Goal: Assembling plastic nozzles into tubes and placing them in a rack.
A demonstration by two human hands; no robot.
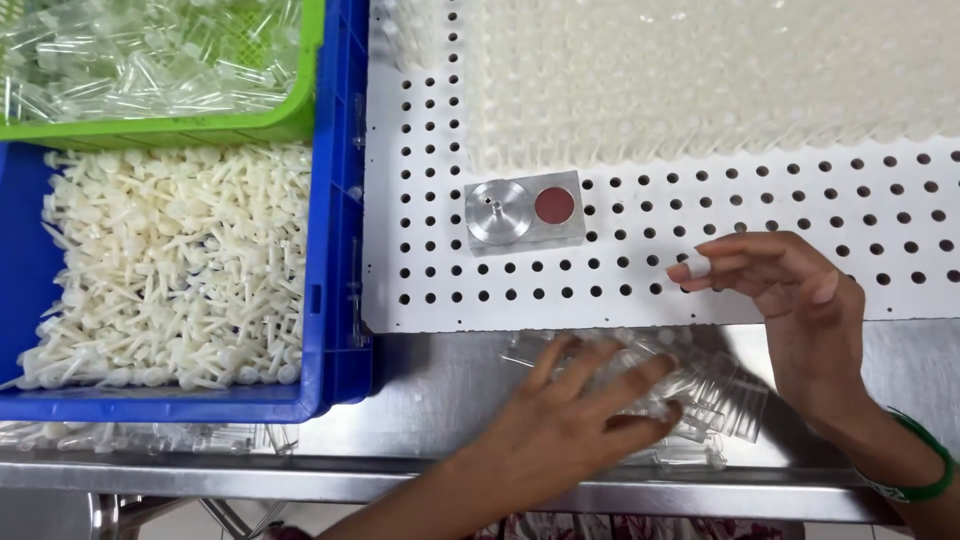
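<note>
Clear plastic: a loose heap of small transparent tubes (pixel 690 385) lies on the bare steel desk (pixel 440 390), at 6 o'clock of the white perforated plastic board (pixel 420 200).
Left hand (pixel 570 420): flat on the heap, fingers spread apart, pressing rather than gripping; nothing clamped.
Right hand (pixel 790 290): at 3 o'clock of the frame, fingers drawn together, pinched on a small white plastic piece (pixel 697 266) just above a hole at the board's near edge.
Technique (judgement): keep the piece upright over the hole; the left hand should pin the tubes so none roll off the desk edge.
Board contents: far rows, from 12 to 2 o'clock, are filled with pale translucent tubes (pixel 700 80); near rows stand as open holes.
On board: a grey metal block with a round silver disc and a dark red disc (pixel 524 210).
Blue plastic crate (pixel 335 250), 9 o'clock: packed with cream-white plastic plungers (pixel 170 270).
Green plastic basket (pixel 300 115), 11 o'clock: holds clear tubes; count cannot be told.
</note>
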